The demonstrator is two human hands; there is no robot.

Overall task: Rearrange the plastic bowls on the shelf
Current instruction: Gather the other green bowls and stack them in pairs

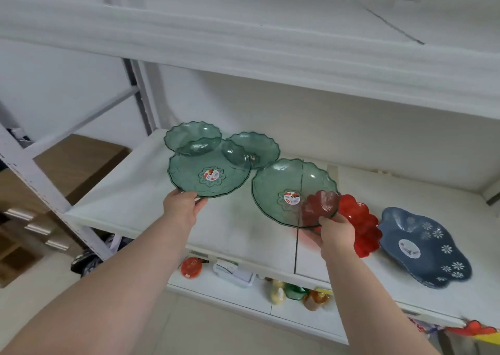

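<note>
Gripping from the head view, my left hand (181,208) pinches the near rim of a translucent green scalloped bowl (208,177) with a round sticker at its centre; my right hand (336,232) clamps a matching green bowl (286,189) tilted above the white shelf (130,192); two smaller green bowls (192,137) sit behind; a red bowl (359,226) and a blue flowered dish (424,246) lie right.

A: What is each hand on?
B: Left hand (181,206) grips the left green dish (208,174); right hand (336,231) holds another green dish (293,189), left of the red bowl (361,226).
</note>
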